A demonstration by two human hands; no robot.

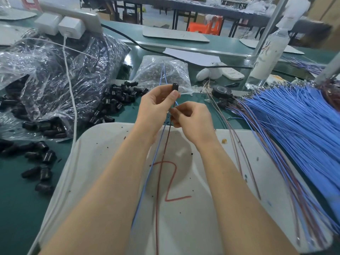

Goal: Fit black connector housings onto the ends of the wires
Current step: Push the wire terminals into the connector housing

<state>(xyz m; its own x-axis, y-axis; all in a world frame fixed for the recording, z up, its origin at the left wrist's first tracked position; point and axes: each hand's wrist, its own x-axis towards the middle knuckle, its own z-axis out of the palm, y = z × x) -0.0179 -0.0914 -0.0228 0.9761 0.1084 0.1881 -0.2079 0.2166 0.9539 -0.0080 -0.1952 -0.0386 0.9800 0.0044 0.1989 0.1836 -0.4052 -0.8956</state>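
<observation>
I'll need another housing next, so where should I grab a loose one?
Probably the nearest stray housing, left of the board: pinch across its sides from above, since it lies on its side on the table, clear of the pile.

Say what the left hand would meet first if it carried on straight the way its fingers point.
Probably the clear bag of small parts just beyond the left hand and its black connector, though height above the table is unclear.

We see a white board [202,227] marked with a red 2 [171,181]; a white cable [72,100] drops from the chargers [71,27] on the power strip [73,12]; a clear bottle [266,52] stands at right, near a black tape roll [220,91].
</observation>
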